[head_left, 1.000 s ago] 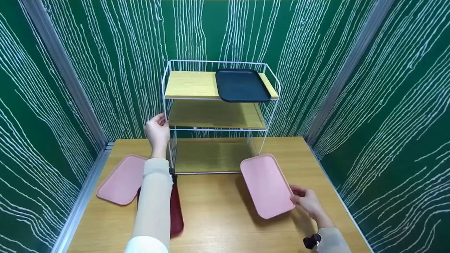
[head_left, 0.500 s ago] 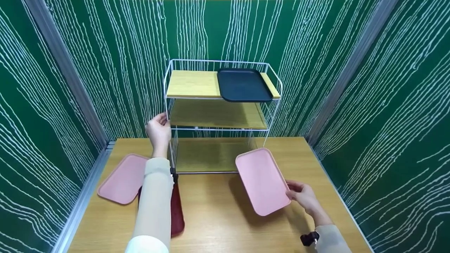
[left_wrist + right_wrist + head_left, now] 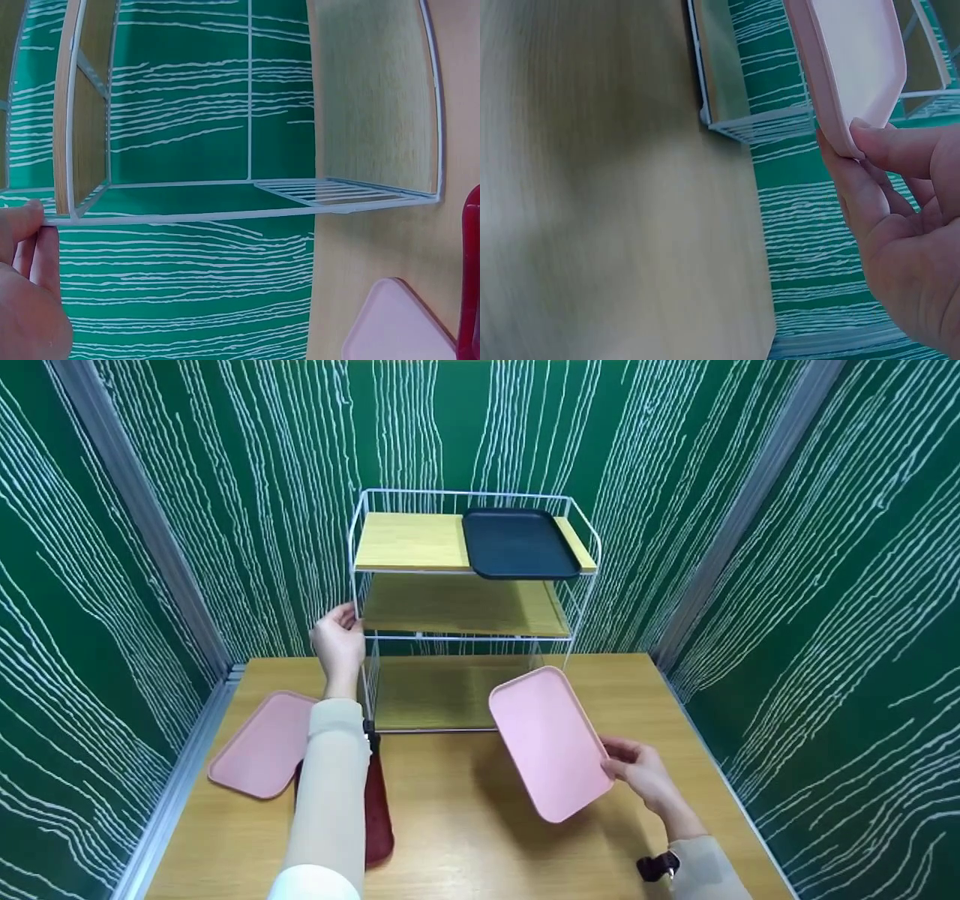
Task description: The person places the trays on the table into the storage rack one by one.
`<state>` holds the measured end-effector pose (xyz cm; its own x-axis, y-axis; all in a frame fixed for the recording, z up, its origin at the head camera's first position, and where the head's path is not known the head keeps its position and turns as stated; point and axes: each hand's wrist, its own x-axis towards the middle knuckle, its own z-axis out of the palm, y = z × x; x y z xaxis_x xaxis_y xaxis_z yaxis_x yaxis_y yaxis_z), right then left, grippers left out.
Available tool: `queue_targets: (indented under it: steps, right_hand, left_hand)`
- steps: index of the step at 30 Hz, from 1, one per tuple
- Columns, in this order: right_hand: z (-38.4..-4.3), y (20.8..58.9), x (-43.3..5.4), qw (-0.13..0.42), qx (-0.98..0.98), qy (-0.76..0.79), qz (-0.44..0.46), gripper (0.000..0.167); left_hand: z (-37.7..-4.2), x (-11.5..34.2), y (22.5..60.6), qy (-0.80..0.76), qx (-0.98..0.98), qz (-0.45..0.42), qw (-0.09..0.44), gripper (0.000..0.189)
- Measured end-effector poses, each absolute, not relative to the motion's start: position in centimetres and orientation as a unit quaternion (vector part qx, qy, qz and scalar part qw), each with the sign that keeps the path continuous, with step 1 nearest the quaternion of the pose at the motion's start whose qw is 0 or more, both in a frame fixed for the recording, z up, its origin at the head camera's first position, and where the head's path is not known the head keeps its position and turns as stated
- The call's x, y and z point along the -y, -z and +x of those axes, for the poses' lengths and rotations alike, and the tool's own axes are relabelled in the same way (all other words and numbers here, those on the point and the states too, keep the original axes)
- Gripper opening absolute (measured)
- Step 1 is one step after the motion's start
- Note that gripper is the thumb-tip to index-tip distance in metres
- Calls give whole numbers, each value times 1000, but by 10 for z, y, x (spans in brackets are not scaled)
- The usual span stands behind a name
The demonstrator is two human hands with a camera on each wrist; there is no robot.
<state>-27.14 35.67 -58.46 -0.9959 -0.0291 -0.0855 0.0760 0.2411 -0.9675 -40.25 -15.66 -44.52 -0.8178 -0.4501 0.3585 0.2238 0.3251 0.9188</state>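
A three-tier shelf rack (image 3: 471, 637) with a white wire frame and wooden boards stands at the back of the table. My left hand (image 3: 339, 641) grips its left front upright near the middle board; the left wrist view shows fingers (image 3: 30, 232) and thumb around the wire. A pink tray (image 3: 550, 744) is tilted above the table in front of the rack's right side. My right hand (image 3: 641, 776) pinches that tray's right edge, thumb on top and fingers beneath, as the right wrist view shows. On the top board lies a black tray (image 3: 521, 542), toward the right.
Another pink tray (image 3: 262, 746) lies on the table (image 3: 442, 810) at the left. Next to it, a dark red tray (image 3: 378, 817) is partly hidden under my left forearm. Green walls (image 3: 825, 660) with white lines enclose the table on the left, back and right.
My right hand has carried the pink tray leftward and slightly up, toward the rack. My left hand keeps its grip on the upright, and the other trays stay put.
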Motion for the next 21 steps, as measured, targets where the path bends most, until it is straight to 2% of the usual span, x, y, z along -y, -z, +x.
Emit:
queue_targets:
  steps: [7, 21]
  right_hand:
    - [-276, 568, -349, 48, -786, 617, 10, 48]
    - [-291, 544, -333, 27, -769, 638, 11, 51]
  left_hand:
    - [-405, 157, 446, 578, 758, 75, 293, 30]
    - [-407, 158, 446, 595, 749, 71, 283, 32]
